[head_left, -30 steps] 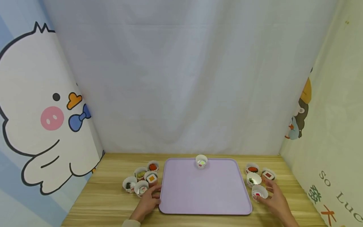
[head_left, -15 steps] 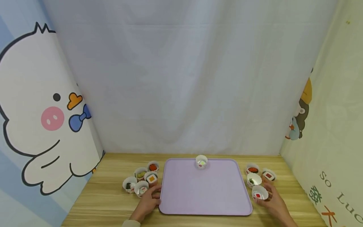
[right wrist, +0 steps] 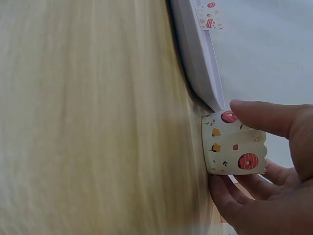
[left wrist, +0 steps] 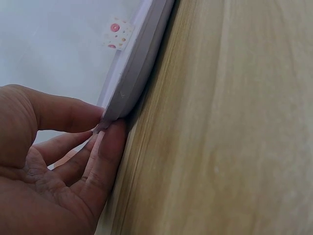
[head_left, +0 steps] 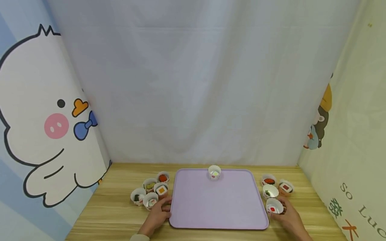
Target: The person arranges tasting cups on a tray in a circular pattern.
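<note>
A lilac tray [head_left: 217, 204] lies flat on the wooden table. My left hand [head_left: 157, 215] pinches its left rim between thumb and fingers, seen close in the left wrist view. On the right, my right hand [head_left: 290, 217] grips a scalloped paper baking cup [right wrist: 234, 149] printed with doughnuts, thumb on one side and fingers on the other. A small white piece with a red centre [head_left: 272, 209] lies inside it. The held cup stands close to the tray's right edge. A similar paper cup [head_left: 214, 174] sits at the tray's back edge, with a pale green-and-white piece inside.
Several filled paper cups [head_left: 150, 200] cluster left of the tray, right by my left hand. More stand beyond my right hand: one with red-orange topping [head_left: 269, 180], one with green bits [head_left: 270, 192] and one with a white-and-red piece [head_left: 285, 187]. A pale curtain [head_left: 193, 100] hangs behind.
My right hand has closed around the nearest right-hand cup and shifted it slightly left toward the tray, away from the cups behind. The left hand stays at the tray's rim.
</note>
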Demonstrator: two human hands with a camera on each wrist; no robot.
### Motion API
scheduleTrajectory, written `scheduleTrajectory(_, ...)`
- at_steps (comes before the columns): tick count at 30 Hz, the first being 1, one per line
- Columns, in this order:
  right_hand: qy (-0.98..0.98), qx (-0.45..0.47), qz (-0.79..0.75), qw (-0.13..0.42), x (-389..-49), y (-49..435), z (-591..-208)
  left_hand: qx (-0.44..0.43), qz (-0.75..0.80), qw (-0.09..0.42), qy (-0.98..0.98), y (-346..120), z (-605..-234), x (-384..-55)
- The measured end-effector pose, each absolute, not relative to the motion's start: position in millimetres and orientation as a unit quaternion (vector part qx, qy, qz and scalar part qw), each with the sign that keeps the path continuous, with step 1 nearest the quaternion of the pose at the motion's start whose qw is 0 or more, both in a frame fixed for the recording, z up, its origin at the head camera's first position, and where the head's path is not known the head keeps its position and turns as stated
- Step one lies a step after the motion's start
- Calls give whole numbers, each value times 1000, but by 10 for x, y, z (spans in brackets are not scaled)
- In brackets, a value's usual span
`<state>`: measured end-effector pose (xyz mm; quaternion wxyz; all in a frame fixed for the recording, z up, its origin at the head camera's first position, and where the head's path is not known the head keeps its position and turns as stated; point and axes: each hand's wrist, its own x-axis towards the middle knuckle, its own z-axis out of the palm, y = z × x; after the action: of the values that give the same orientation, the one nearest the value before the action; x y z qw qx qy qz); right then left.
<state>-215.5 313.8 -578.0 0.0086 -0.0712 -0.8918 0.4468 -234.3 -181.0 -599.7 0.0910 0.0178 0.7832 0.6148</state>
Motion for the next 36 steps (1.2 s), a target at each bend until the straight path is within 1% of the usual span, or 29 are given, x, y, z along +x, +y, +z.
scheduleTrajectory(12,-905,-96,413,14,-2129,3162,-5771,21,619,95,780,-1820,-6027,-2345)
scheduleTrajectory(24,-903,-124,410,-10,-2076,3210,-5729,17,618,98,780,-1824,-6019,-2342)
scheduleTrajectory(29,-903,-121,412,-9,-2018,3198,-5625,17,618,98,780,-1817,-6006,-2334)
scheduleTrajectory(36,-909,-103,403,7,-1935,3137,-5389,19,622,96,777,-1821,-6005,-2338)
